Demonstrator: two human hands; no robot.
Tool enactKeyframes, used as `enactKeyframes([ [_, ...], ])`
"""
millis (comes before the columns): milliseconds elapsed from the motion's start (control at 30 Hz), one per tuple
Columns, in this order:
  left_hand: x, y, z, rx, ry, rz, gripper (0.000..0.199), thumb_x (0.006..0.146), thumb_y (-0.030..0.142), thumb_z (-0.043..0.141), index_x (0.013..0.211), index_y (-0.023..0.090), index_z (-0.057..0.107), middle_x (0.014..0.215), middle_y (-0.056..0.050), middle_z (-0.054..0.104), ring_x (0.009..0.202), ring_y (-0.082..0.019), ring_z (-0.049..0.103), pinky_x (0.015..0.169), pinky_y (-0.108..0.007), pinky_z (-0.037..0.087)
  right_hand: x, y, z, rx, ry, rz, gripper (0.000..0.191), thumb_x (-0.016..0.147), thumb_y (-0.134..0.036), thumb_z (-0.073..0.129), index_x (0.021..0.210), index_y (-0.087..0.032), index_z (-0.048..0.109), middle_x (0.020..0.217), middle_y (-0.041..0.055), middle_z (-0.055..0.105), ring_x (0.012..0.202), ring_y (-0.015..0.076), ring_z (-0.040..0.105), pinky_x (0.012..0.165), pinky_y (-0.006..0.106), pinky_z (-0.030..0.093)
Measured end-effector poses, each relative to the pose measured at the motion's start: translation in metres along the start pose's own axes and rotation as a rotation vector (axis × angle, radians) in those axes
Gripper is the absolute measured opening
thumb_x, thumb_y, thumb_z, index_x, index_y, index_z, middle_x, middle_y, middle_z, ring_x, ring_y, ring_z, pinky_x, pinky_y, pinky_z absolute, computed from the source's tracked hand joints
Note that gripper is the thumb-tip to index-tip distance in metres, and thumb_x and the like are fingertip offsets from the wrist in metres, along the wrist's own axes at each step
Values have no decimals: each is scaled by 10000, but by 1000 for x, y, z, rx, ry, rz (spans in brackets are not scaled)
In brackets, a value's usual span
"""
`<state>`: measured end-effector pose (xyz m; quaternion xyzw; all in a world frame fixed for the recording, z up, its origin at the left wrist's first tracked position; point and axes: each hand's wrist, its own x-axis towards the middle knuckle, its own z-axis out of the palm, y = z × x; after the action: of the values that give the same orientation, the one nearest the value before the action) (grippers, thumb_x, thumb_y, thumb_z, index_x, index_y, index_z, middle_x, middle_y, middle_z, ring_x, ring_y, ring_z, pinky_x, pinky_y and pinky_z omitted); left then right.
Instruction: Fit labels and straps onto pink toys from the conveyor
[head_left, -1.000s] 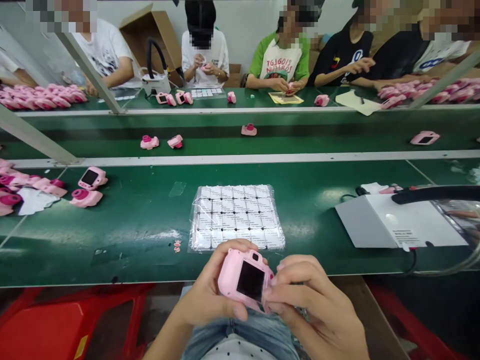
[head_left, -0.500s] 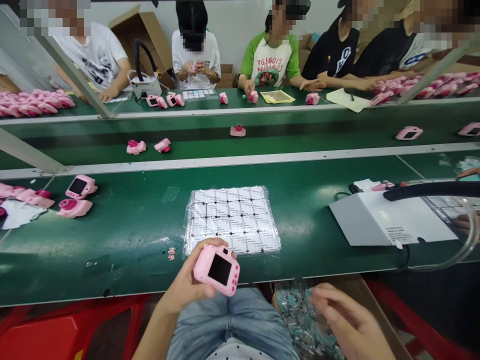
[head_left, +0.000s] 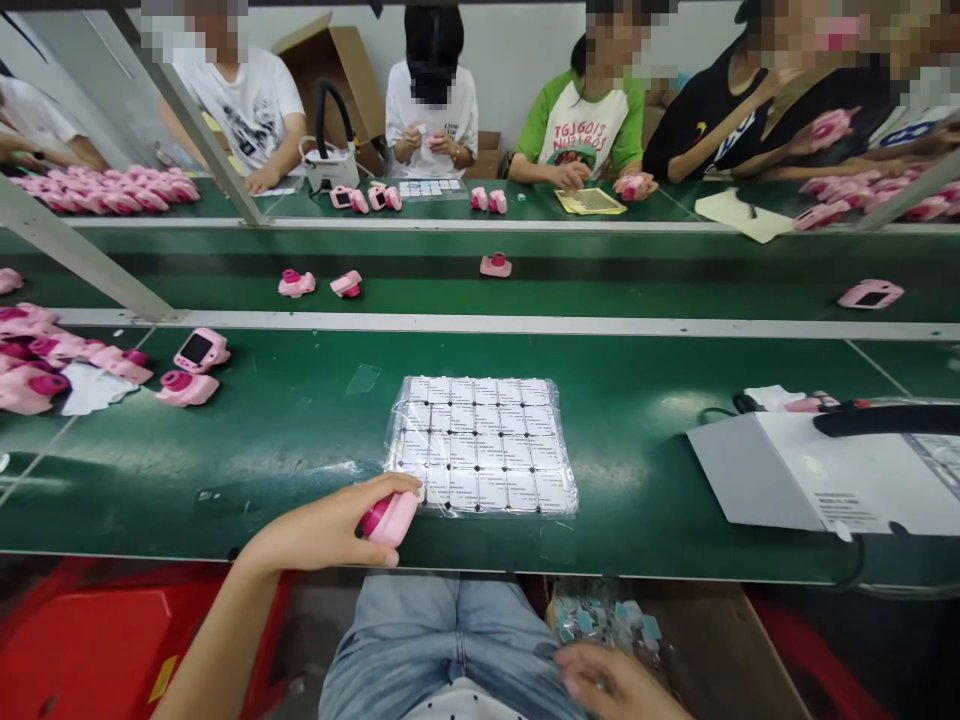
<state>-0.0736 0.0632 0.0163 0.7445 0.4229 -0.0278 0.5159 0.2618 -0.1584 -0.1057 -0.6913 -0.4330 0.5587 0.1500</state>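
Note:
My left hand (head_left: 322, 530) is closed around a pink toy camera (head_left: 396, 518), held low over the table's front edge. The camera is tipped so that its screen does not show. Just beyond it lies a sheet of white square labelled pieces (head_left: 487, 440) in clear plastic, its near left corner beside my fingers. My right hand (head_left: 619, 680) is low over my lap, beside an open cardboard box (head_left: 720, 640) with teal and clear plastic scraps (head_left: 600, 620). Its fingers look bent but are smeared, and I cannot tell whether they hold anything.
Pink toy cameras (head_left: 187, 388) are gathered at the left, some by a white cloth (head_left: 97, 388). A grey-white device (head_left: 802, 470) with a black hose stands right. Across a channel holding several cameras (head_left: 495, 265), co-workers sit at another bench. A red stool (head_left: 82, 640) is lower left.
My left hand has moved left and turned the camera, so its screen no longer shows. My right hand has moved left from above the box toward my lap. The view has shifted slightly.

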Motion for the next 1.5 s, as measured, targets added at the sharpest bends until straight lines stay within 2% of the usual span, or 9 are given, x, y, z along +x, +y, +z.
enactKeyframes([
  [100, 17, 20, -14, 154, -38, 66, 706, 745, 339, 703, 1403, 285, 454, 1499, -53, 457, 1335, -299, 451, 1083, -366, 350, 28, -75, 1, -195, -28, -439, 324, 974, -442, 416, 1139, -311, 661, 981, 37, 688, 831, 201, 663, 775, 359, 567],
  [167, 34, 32, -20, 269, -125, 90, 728, 742, 372, 704, 1410, 251, 441, 1478, -80, 480, 1276, -298, 503, 1012, -332, 403, 53, -120, 3, -461, 169, -687, 369, 997, -326, 410, 1350, -266, 500, 1170, 91, 617, 1036, 212, 611, 874, 374, 543],
  [300, 58, 37, -22, 450, -245, 6, 748, 709, 433, 690, 1380, 199, 458, 1174, -97, 672, 918, -270, 638, 703, -285, 457, 98, -164, 7, -642, 184, -810, 563, 847, -252, 690, 1370, -249, 480, 1339, 133, 510, 1189, 332, 491, 980, 534, 450],
  [633, 61, 35, -16, 555, -215, -63, 620, 707, 464, 650, 1244, 175, 538, 1050, -115, 700, 825, -274, 643, 589, -276, 398, 121, -186, -2, -631, 31, -826, 415, 730, -233, 751, 1093, -197, 555, 1112, 73, 542, 1048, 261, 498, 898, 412, 463],
  [833, 58, 46, -8, 557, -210, -107, 622, 669, 403, 723, 1210, 143, 564, 1064, -159, 715, 874, -341, 678, 602, -310, 449, 123, -187, -6, -491, -46, -812, 246, 855, -120, 519, 1083, -213, 511, 1102, 60, 552, 1045, 213, 519, 929, 389, 448],
  [1000, 56, 29, -6, 446, -194, -72, 686, 621, 385, 775, 1227, 133, 573, 1192, -206, 666, 927, -391, 674, 662, -368, 498, 112, -184, -6, -392, -104, -764, 99, 967, -228, 398, 948, -214, 494, 959, 32, 568, 914, 182, 558, 828, 337, 468],
  [1233, 34, -9, -13, 60, -45, 258, 728, 729, 415, 714, 1371, 200, 446, 1400, -115, 522, 1228, -287, 529, 1002, -354, 430, 62, -174, -22, -164, -106, -696, 155, 970, -370, 491, 958, -248, 587, 955, 11, 584, 922, 166, 559, 838, 293, 428],
  [1367, 24, -16, 13, -415, -110, 453, 669, 685, 371, 788, 1289, 226, 539, 1285, -99, 581, 1133, -271, 567, 969, -374, 450, 42, -166, -28, -44, -1, -680, 140, 944, -366, 551, 941, -250, 628, 928, 11, 598, 888, 157, 566, 805, 273, 429],
  [1500, 28, -12, 52, -864, -246, 442, 650, 663, 388, 823, 1237, 227, 565, 1112, -92, 629, 963, -241, 625, 835, -362, 501, 23, -161, -25, 118, 3, -659, 102, 891, -338, 637, 922, -244, 660, 867, 3, 607, 830, 140, 577, 766, 252, 441],
])
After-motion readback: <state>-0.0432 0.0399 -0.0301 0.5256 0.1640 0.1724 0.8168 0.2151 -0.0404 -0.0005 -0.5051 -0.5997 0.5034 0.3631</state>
